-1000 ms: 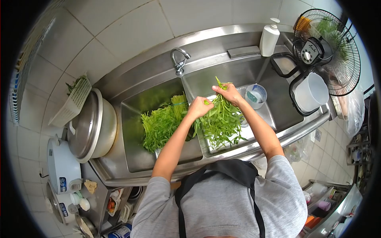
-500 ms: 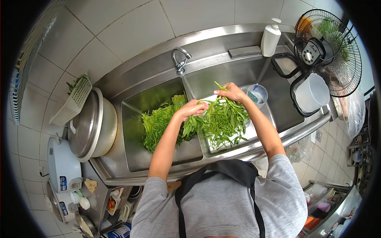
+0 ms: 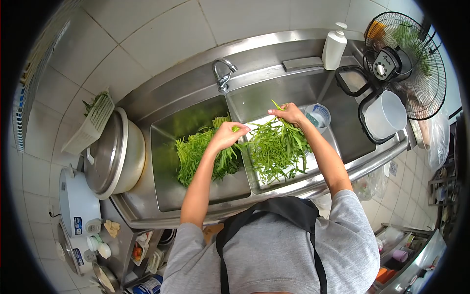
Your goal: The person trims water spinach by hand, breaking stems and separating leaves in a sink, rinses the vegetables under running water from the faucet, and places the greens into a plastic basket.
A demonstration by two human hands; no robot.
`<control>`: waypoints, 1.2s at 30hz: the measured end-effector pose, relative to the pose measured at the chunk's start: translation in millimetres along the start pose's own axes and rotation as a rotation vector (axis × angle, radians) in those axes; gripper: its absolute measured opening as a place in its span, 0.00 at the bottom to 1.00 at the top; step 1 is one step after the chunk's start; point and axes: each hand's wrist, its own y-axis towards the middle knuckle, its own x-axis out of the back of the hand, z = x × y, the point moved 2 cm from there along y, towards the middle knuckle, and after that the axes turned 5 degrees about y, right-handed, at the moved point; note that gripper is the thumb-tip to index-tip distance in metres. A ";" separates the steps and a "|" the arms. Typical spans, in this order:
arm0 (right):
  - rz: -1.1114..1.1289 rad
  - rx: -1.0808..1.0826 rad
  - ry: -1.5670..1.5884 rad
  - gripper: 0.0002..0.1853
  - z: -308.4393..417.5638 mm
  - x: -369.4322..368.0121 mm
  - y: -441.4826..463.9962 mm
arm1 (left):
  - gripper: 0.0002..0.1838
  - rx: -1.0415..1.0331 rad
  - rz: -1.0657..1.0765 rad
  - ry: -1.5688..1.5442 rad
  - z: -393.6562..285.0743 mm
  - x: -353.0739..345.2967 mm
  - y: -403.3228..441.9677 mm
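Note:
My right hand (image 3: 291,115) is closed around the stems of a bunch of leafy greens (image 3: 296,136), which looks like water spinach, over the right sink basin. Its long narrow leaves hang down toward me. Just left of it, my left hand (image 3: 227,135) is pinched on a few green stems and leaves, above the divider side of the left basin. Beneath my left forearm lies a big pile of greens (image 3: 188,161) with cut stem ends to the left. Loose leaves (image 3: 274,164) cover a pale tray (image 3: 264,183) in the right basin.
A curved faucet (image 3: 223,73) rises behind the divider. A round plastic tub (image 3: 318,116) sits right of my right hand. A white pump bottle (image 3: 334,48), black fan (image 3: 404,63) and clear container (image 3: 386,116) stand at right. A large lidded pot (image 3: 115,154) is at left.
My left hand has moved left and slightly up, away from the bunch, with greens in its fingers. My right hand has shifted slightly right, still gripping the bunch.

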 end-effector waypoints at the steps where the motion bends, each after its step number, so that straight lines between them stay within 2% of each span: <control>1: -0.003 0.000 0.024 0.22 1.5 -3.5 -0.8 | 0.18 0.093 0.088 0.085 -19.6 2.0 -3.3; 4: -0.012 0.026 -0.053 0.25 14.6 -8.1 -6.6 | 0.17 0.069 0.163 0.091 -10.7 -10.2 8.7; 8: -0.096 0.162 -0.265 0.30 24.5 -12.6 -10.4 | 0.15 0.227 0.362 -0.195 -7.1 -20.6 13.0; 11: -0.109 0.202 -0.278 0.33 21.1 -12.6 -5.7 | 0.11 0.238 0.321 -0.252 -0.9 -26.6 13.8; 14: -0.160 0.268 -0.269 0.33 19.8 -15.3 -5.5 | 0.08 0.298 0.051 -0.289 7.0 -33.6 18.9; 18: -0.226 0.222 -0.245 0.29 44.5 -22.9 -26.4 | 0.07 0.488 -0.244 -0.615 53.5 -43.3 37.3; 19: -0.350 0.309 -0.231 0.26 29.5 -22.1 -14.8 | 0.08 0.476 -0.290 -0.641 65.2 -42.8 38.4; 22: -0.091 0.154 0.062 0.26 19.6 -11.0 -7.1 | 0.09 0.424 -0.465 -0.808 58.4 -36.2 25.3; 23: -0.036 0.083 0.143 0.23 16.7 -6.8 -7.1 | 0.13 0.300 -0.528 -0.700 55.0 -28.6 21.3; 26: -0.085 0.001 0.211 0.21 11.2 1.1 -8.2 | 0.15 0.126 -0.603 -0.606 24.2 -9.1 10.6; 27: -0.117 0.012 0.208 0.21 3.1 2.6 -1.7 | 0.16 0.127 -0.561 -0.521 14.5 -2.1 4.9; 30: -0.137 0.025 0.280 0.21 -10.5 -2.7 9.5 | 0.14 -0.045 -0.424 -0.074 -19.7 -11.4 6.2; 32: -0.198 0.061 0.191 0.22 -8.7 -10.0 10.8 | 0.15 -0.035 -0.199 0.037 -28.1 -34.6 12.2; 33: -0.231 0.080 0.147 0.22 -6.7 -15.0 10.7 | 0.15 0.019 -0.154 0.095 -34.4 -43.6 13.9; 34: -0.310 0.105 0.049 0.24 -3.5 -20.2 8.3 | 0.15 0.088 -0.157 0.214 -40.5 -48.4 16.2; 36: -0.325 0.119 -0.021 0.26 4.2 -27.5 1.6 | 0.13 0.049 -0.189 0.232 -24.9 -61.2 29.4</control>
